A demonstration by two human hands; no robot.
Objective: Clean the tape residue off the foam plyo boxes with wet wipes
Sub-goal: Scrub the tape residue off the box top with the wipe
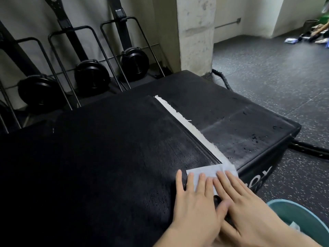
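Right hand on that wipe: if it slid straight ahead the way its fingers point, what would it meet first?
Probably the white tape strip: the right hand presses flat on the wet wipe, fingers pointing up-left to where the strip begins.

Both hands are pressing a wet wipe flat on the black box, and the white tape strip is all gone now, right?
Not quite. The head view shows both hands pressing the wipe on the box, but the white tape strip is still there.
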